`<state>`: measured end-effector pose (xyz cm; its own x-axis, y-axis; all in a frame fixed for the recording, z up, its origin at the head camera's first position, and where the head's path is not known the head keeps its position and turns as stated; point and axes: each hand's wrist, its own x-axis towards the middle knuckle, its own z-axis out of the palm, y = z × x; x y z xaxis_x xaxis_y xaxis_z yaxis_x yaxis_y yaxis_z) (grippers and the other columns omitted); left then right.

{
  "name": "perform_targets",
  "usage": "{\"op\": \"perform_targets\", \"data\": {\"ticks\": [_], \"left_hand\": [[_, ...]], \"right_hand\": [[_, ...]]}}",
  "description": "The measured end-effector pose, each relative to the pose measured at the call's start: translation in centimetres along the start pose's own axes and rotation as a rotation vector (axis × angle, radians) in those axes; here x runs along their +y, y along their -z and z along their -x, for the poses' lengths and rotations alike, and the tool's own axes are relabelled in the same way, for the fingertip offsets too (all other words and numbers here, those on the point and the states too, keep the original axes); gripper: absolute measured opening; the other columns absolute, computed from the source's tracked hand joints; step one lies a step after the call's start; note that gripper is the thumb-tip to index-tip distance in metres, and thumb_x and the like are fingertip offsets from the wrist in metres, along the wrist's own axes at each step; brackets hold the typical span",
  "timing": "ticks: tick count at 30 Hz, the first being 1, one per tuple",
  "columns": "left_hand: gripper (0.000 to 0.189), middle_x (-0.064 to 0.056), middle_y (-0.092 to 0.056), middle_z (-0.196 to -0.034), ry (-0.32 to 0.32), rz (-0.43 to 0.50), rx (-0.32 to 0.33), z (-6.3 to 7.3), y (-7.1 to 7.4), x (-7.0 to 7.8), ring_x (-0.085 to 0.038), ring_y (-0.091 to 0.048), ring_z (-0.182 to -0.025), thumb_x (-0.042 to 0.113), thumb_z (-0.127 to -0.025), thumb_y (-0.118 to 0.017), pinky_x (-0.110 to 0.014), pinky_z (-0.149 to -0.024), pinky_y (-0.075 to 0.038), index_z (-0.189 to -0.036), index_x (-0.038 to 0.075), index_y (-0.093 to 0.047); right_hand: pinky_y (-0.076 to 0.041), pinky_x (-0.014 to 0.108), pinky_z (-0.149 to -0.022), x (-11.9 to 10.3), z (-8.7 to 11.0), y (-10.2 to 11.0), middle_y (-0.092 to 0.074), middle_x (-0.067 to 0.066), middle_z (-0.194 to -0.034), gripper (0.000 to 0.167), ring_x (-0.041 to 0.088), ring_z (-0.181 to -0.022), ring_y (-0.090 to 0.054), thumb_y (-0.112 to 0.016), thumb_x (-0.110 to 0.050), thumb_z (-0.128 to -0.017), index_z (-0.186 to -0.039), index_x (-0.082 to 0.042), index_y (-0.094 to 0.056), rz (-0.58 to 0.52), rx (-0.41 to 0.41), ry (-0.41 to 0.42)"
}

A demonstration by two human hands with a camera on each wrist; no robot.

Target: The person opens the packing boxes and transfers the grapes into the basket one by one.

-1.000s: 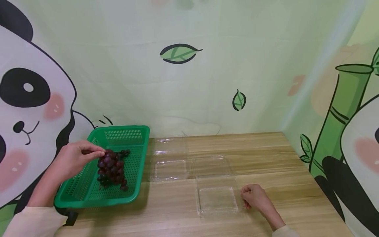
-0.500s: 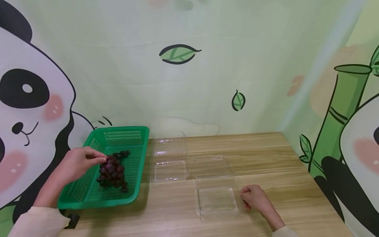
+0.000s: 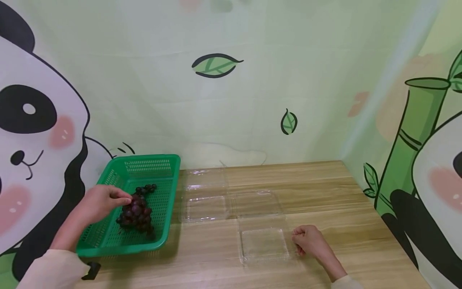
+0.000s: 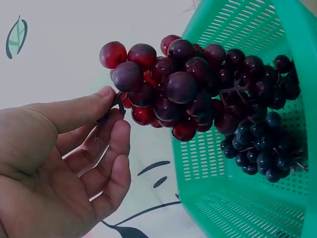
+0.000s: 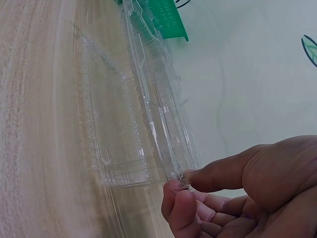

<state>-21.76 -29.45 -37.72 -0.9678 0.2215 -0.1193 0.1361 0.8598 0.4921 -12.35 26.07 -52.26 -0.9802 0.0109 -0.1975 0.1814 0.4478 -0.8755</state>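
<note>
My left hand (image 3: 102, 202) pinches the stem of a bunch of dark red grapes (image 3: 137, 212) between thumb and fingers. In the left wrist view the red grapes (image 4: 181, 87) stretch away from the fingertips into the green basket (image 4: 297, 29). A smaller bunch of blue-black grapes (image 4: 262, 148) lies in the basket beside them. On the right, my right hand (image 3: 310, 241) holds the side edge of a clear plastic box (image 3: 265, 245) with its lid folded back. Up close, thumb and forefinger pinch the box's rim (image 5: 168, 163).
Another clear plastic box (image 3: 205, 206), also with its lid laid open, sits between basket and near box. Wooden table (image 3: 325, 188) surrounds the boxes. A printed cloth wall (image 3: 252, 88) rises behind the table. A small black object (image 3: 92, 271) shows beside the left sleeve.
In the head view my left hand has moved down and slightly right, and the red grapes it holds have sunk lower in the basket. The right hand keeps its place on the box.
</note>
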Motion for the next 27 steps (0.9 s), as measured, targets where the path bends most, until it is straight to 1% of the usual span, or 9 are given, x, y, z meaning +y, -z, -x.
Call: {"op": "perform_targets", "data": {"ticks": [7,12,18,23,27], "left_hand": [[0.021,-0.018,-0.073,-0.104,-0.002,-0.006,-0.017,-0.5,-0.4,-0.1,-0.025,-0.059,-0.085,0.017,-0.101,-0.068,-0.035,-0.063,-0.043,-0.107,0.000,-0.079],[0.022,-0.020,-0.074,-0.106,0.009,-0.011,-0.036,-0.7,-0.5,-0.1,-0.025,-0.061,-0.088,0.018,-0.101,-0.068,-0.036,-0.064,-0.044,-0.108,0.000,-0.078],[0.023,-0.021,-0.073,-0.109,0.024,-0.011,-0.053,-1.4,-0.8,-0.4,-0.029,-0.064,-0.093,0.019,-0.101,-0.068,-0.037,-0.067,-0.047,-0.109,-0.001,-0.078],[0.023,-0.022,-0.073,-0.109,0.035,-0.015,-0.051,-1.9,-1.1,-0.7,-0.033,-0.067,-0.097,0.019,-0.101,-0.068,-0.041,-0.070,-0.052,-0.110,-0.001,-0.078],[0.024,-0.023,-0.072,-0.111,0.057,-0.006,-0.057,-2.2,-1.1,-0.9,-0.037,-0.066,-0.100,0.019,-0.102,-0.067,-0.044,-0.073,-0.054,-0.111,0.000,-0.078]], "right_hand": [[-0.047,0.022,-0.044,0.1,0.0,0.0,-0.060,0.010,-0.063,0.010,0.015,-0.049,-0.056,-0.061,0.009,-0.092,-0.097,0.016,-0.065,-0.003,0.003,-0.001],[-0.047,0.022,-0.044,0.1,0.0,0.1,-0.060,0.009,-0.062,0.010,0.014,-0.049,-0.055,-0.061,0.009,-0.091,-0.097,0.016,-0.065,-0.005,0.003,0.000],[-0.047,0.021,-0.044,0.1,0.1,0.1,-0.060,0.010,-0.062,0.013,0.014,-0.048,-0.055,-0.060,0.009,-0.090,-0.099,0.017,-0.064,-0.012,0.002,-0.001],[-0.047,0.022,-0.044,0.1,0.1,0.1,-0.058,0.008,-0.059,0.009,0.014,-0.048,-0.055,-0.060,0.008,-0.090,-0.093,0.014,-0.065,-0.001,-0.006,0.022],[-0.047,0.023,-0.044,0.0,0.1,0.1,-0.057,0.006,-0.058,0.007,0.014,-0.048,-0.054,-0.060,0.008,-0.090,-0.091,0.012,-0.066,0.010,-0.009,0.029]]}}
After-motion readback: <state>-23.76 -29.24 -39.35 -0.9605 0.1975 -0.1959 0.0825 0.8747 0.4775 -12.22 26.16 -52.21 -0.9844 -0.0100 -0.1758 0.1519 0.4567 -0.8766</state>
